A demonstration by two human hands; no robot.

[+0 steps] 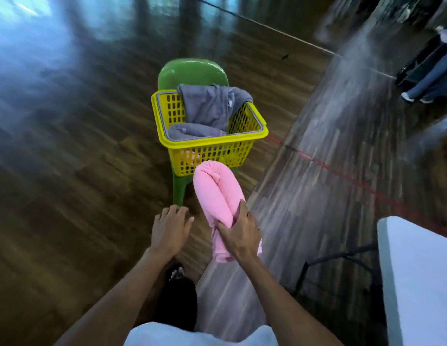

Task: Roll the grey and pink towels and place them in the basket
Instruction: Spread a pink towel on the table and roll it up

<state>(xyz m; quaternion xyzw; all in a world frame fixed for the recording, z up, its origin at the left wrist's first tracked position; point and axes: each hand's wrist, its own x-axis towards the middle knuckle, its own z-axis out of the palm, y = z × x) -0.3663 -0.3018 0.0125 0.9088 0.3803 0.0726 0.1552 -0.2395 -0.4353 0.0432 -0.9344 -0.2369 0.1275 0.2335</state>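
1. Low in the middle of the frame, the right hand (pixel 238 236) is clamped around a rolled pink towel (pixel 216 196), fingers and thumb curled round it below the fold.
2. That towel is bent double, so its rounded fold points up toward the basket while the two loose ends hang beneath the hand.
3. Just to its left, the left hand (pixel 168 229) is apart from everything, fingers relaxed and spread, holding nothing.
4. Up from the hands, near the centre of the frame, a yellow slotted basket (pixel 230 149) sits on a green plastic chair (pixel 190 72). The fold of the pink towel overlaps the basket's near wall in the picture, but I judge it is short of the rim and not yet inside.
5. Grey towels (pixel 210 108) already fill much of the basket. One lies rolled along the near side; another stands tall and slumps over the far rim, looking more crumpled than rolled.
6. A patch of pink shows through the slots low in the near wall, so another pink piece may lie at the bottom, though I cannot be sure.
7. At the lower right edge stands a white table (pixel 417 270); the wooden floor (pixel 67 171) around is blurred.
8. Risks, as I judge them:
   - A one-handed grip below the fold could let the roll spring open as it goes in.
   - With little room left, the towel may perch on the grey pile and tumble out.
   - Pushing down could nudge the slumped grey towel over the far rim, or shift the basket on the chair seat.
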